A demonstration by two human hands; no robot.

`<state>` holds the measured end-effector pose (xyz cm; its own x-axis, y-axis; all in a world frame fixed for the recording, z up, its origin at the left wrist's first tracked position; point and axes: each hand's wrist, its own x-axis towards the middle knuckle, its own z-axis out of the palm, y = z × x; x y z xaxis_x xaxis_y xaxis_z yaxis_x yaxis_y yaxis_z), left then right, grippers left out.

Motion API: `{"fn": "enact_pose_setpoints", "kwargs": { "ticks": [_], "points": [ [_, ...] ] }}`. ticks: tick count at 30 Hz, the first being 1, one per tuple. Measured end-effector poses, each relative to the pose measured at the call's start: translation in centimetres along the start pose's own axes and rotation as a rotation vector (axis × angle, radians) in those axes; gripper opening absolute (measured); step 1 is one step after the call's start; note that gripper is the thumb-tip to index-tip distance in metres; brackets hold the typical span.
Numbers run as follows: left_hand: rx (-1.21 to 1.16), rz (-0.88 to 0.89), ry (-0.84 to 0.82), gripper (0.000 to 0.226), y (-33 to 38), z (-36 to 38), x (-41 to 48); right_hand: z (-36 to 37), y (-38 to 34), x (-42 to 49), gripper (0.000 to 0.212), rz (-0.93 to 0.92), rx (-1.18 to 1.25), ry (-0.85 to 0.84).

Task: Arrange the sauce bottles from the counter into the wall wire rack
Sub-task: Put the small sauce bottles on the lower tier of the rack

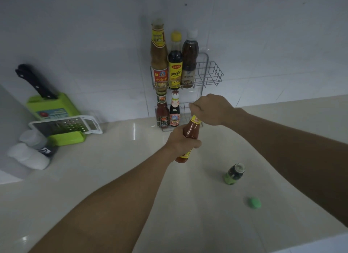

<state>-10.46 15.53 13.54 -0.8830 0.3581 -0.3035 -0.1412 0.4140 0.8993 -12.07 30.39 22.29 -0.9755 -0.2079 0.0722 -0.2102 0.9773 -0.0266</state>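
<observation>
Nearest me, my left hand (pixel 180 141) wrapped the red sauce bottle (pixel 190 132) mid-body, tilted neck-up toward the wire rack (pixel 211 73). My right hand (pixel 212 109) closed over its cap, nearer the rack's free slots just beyond, above the desk (pixel 113 168).

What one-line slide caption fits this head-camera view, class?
Both hands, left hand and right hand, hold a red sauce bottle before the half-filled wire rack.
</observation>
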Motion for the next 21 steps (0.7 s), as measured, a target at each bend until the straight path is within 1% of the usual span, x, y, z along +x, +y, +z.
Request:
{"fn": "enact_pose_setpoints", "kwargs": {
  "ticks": [2, 3, 4, 6, 7, 8, 9, 11, 15, 17, 18, 21],
  "points": [
    [0.042, 0.007, 0.088, 0.029, -0.1, 0.5, -0.2, 0.4, -0.7, 0.0, 0.039, 0.069, -0.170, -0.092],
    [0.055, -0.001, 0.123, 0.029, -0.3, 0.7, -0.4, 0.7, -0.9, 0.1, 0.039, 0.098, -0.209, -0.145],
    [0.058, -0.015, 0.132, 0.029, -0.5, 0.9, -0.6, 0.9, -0.9, 0.2, 0.043, 0.114, -0.196, -0.192],
    [0.034, -0.036, 0.065, 0.028, -1.0, 0.9, -0.6, 0.9, -0.4, 0.2, 0.057, 0.132, -0.011, -0.222],
    [0.023, -0.046, 0.017, 0.027, -1.1, 0.7, -0.6, 0.7, -0.2, 0.1, 0.062, 0.103, 0.083, -0.202],
    [0.014, -0.056, -0.022, 0.025, -1.1, 0.5, -0.5, 0.5, -0.1, 0.0, 0.064, 0.058, 0.130, -0.182],
    [0.008, -0.060, -0.046, 0.024, -1.0, 0.2, -0.5, 0.1, -0.1, 0.0, 0.061, 0.005, 0.133, -0.152],
    [-0.007, -0.047, -0.043, 0.025, -0.8, 0.0, -0.3, -0.2, -0.3, -0.1, 0.054, -0.035, 0.076, -0.099],
    [-0.011, -0.005, 0.043, 0.031, -0.8, 0.8, -0.1, 0.5, -0.8, -0.3, 0.042, 0.044, -0.049, -0.044],
    [0.006, -0.014, 0.087, 0.034, -1.3, 1.3, 0.0, 1.1, -1.0, -0.5, 0.031, 0.055, -0.075, -0.050],
    [0.013, -0.017, 0.096, 0.034, -1.7, 1.6, 0.0, 1.4, -1.1, -0.6, 0.029, 0.071, -0.065, -0.056],
    [0.022, -0.025, 0.085, 0.032, -2.3, 2.1, 0.0, 2.1, -1.0, -0.7, 0.041, 0.122, 0.008, -0.053]
  ]
}}
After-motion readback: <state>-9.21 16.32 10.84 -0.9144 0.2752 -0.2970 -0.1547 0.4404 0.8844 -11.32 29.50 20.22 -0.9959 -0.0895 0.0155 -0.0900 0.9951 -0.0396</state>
